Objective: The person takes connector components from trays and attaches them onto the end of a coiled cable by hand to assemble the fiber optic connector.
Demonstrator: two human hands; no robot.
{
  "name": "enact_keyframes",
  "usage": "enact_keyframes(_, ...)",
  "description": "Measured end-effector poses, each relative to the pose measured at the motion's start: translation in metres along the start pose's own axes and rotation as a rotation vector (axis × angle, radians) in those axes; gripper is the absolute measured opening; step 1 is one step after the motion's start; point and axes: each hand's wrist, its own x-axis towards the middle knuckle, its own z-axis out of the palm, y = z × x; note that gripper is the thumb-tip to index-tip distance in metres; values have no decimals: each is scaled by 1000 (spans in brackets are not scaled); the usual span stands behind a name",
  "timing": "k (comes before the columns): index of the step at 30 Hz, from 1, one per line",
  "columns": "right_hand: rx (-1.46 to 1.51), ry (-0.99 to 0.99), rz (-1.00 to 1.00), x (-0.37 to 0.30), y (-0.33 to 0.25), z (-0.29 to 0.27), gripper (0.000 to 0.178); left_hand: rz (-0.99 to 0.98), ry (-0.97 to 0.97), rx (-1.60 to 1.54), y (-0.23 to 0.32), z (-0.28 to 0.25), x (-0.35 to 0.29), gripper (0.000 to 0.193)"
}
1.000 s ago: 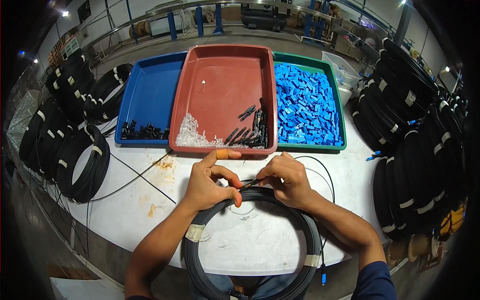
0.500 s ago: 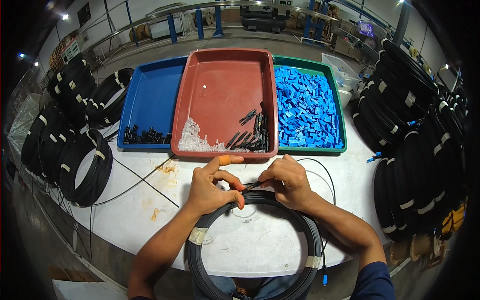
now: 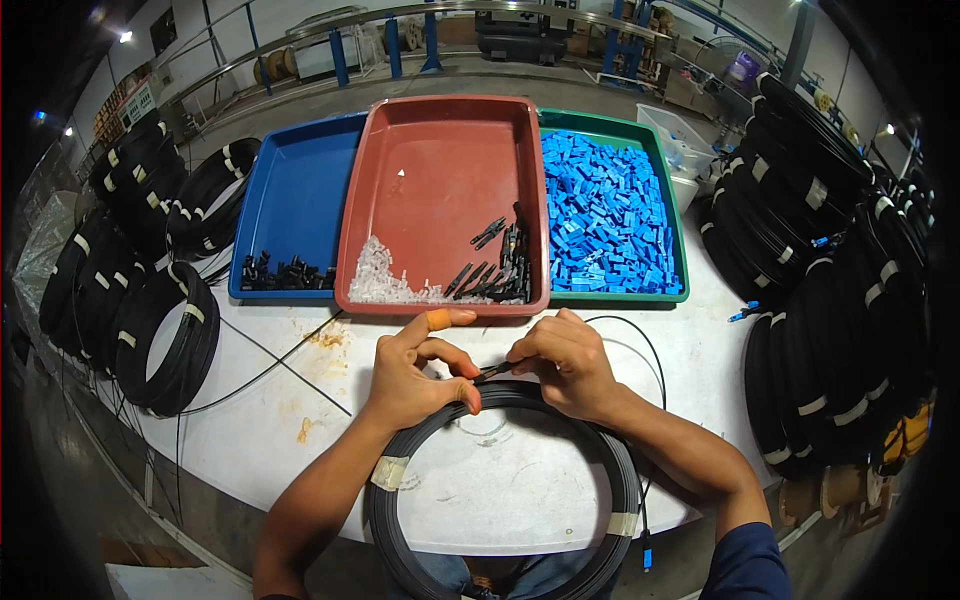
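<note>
Between my hands is a small slim black connector part [image 3: 492, 373], held just above the far rim of a coil of black cable [image 3: 625, 470]. My left hand [image 3: 412, 368], with orange tape round its index finger, pinches the left end between thumb and a finger, the index finger stretched out. The fingertips of my right hand [image 3: 568, 366] are closed on the right end. Pale tape bands wrap the coil, which overhangs the table's near edge. A cable end with a blue connector [image 3: 647, 559] hangs at its right.
A red tray [image 3: 440, 170] with clear and black small parts stands between a blue tray [image 3: 300, 190] of black parts and a green tray [image 3: 683, 270] full of blue connector housings. Cable coils pile up at left [image 3: 205, 340] and right [image 3: 790, 390]. Loose cables cross the white table [image 3: 260, 440].
The view has shifted slightly, so everything sits a little further left. Both hands keep their hold on the black connector part, with hardly any other movement.
</note>
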Motion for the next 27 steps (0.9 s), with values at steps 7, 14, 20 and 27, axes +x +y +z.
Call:
enact_keyframes(7,726,-105,538,-14,18,14,7,112,32,-40,-4,-4,2,101)
enact_keyframes(14,907,-135,602,-19,27,29,8,125,77,0,-6,-17,36,63)
enact_keyframes(20,848,-127,581,-20,23,25,8,235,-195,365,26,29,115,26)
enact_keyframes(27,755,-199,568,-16,22,19,16,557,-557,659,18,106,198,22)
